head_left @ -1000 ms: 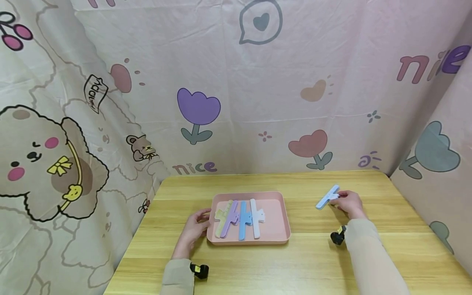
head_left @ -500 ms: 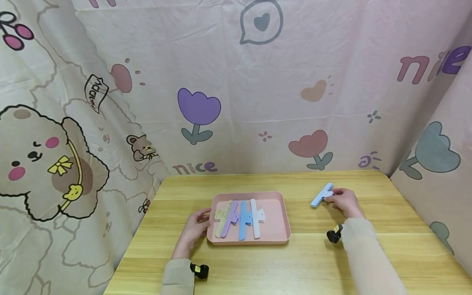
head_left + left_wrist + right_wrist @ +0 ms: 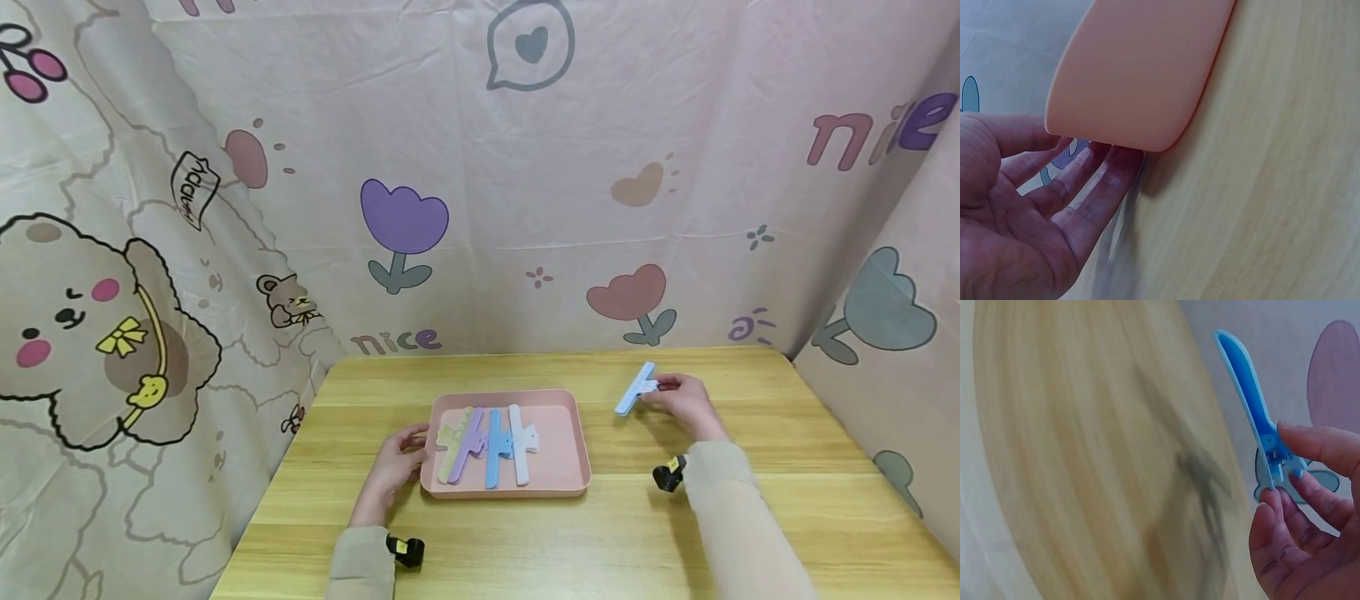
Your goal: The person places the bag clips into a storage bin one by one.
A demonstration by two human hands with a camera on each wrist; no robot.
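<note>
My right hand point(image 3: 686, 402) pinches a light blue bag clip point(image 3: 636, 389) between thumb and fingers, above the table to the right of the tray. The right wrist view shows the clip's hollow long bar point(image 3: 1244, 378) pointing up, with the fingertips on its short lever end. My left hand point(image 3: 397, 460) rests at the left end of a pink tray point(image 3: 562, 458), relaxed fingers touching its outer wall. Inside the tray lie a yellowish clip point(image 3: 452, 446), a purple clip point(image 3: 467, 447), a blue clip point(image 3: 495, 447) and a white clip point(image 3: 521, 446), side by side.
The wooden table point(image 3: 525, 542) reaches back to a patterned cloth point(image 3: 480, 208) hung behind it, with more cloth at both sides. A black wrist camera point(image 3: 406, 551) sits by the left sleeve, another camera point(image 3: 670, 473) by the right. The clips occupy the tray's left and middle.
My right hand has moved left and away from me, carrying the light blue clip. The left hand, the tray and the clips in it have stayed in place.
</note>
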